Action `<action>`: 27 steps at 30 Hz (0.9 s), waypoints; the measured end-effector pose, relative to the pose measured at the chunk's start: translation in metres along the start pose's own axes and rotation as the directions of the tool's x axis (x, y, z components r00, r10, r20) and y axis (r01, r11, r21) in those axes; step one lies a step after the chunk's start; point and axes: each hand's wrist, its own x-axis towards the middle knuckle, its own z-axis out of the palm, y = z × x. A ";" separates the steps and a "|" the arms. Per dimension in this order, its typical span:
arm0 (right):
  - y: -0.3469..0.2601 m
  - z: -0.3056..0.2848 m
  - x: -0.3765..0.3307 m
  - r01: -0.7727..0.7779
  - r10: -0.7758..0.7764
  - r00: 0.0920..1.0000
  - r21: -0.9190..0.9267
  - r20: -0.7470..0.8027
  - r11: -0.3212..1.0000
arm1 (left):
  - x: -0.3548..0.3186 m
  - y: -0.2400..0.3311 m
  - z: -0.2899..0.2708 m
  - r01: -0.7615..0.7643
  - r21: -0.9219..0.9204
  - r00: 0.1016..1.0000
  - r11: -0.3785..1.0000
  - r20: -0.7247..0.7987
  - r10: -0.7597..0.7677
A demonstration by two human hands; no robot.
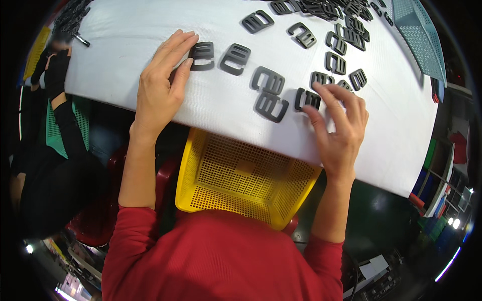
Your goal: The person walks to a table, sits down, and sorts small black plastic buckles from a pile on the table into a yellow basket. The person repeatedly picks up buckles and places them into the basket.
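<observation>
White cloth covers the tabletop (386, 140) in a dim workshop, with a co-worker's dark sleeve (68, 123) off to my left and a light-blue perforated basket (420, 42) at the far right. My left hand (163, 83) lies with fingers long and thumb a little apart, right at the edge of a black plastic slotted buckle (203, 56). My right hand (341, 123), blurred, curves thumb and forefinger about another black buckle (307, 99); I cannot tell whether they pinch it. Three grey-looking buckles (235, 59) lie between my hands, and a heap of buckles (321, 7) sits beyond. Below the table edge is a yellow basket (221, 158). I judge the step in hand to be handling single buckles; the next move calls for a light fingertip grip on flat, thin frames.
</observation>
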 end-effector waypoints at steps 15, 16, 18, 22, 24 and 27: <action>-0.009 -0.003 -0.020 -0.257 0.245 0.966 0.191 0.085 0.947 | 0.000 0.008 0.015 -0.103 0.083 0.992 0.991 0.086 0.096; -0.010 -0.004 -0.021 -0.261 0.249 0.965 0.220 0.081 0.940 | 0.002 0.007 0.016 -0.123 0.075 0.989 0.990 0.090 0.116; -0.012 -0.007 -0.024 -0.268 0.258 0.963 0.271 0.073 0.924 | 0.004 0.004 0.020 -0.162 0.053 0.983 0.985 0.098 0.157; 0.002 -0.014 -0.031 -0.379 0.399 0.916 0.250 -0.033 0.891 | 0.009 0.017 0.031 -0.231 0.049 0.955 0.972 0.202 0.217; 0.011 -0.018 -0.034 -0.432 0.457 0.886 0.221 -0.075 0.874 | 0.012 0.035 0.044 -0.299 0.034 0.918 0.954 0.282 0.278; 0.027 -0.017 -0.036 -0.488 0.512 0.845 0.167 -0.154 0.857 | 0.010 0.069 0.060 -0.423 -0.125 0.803 0.897 0.408 0.435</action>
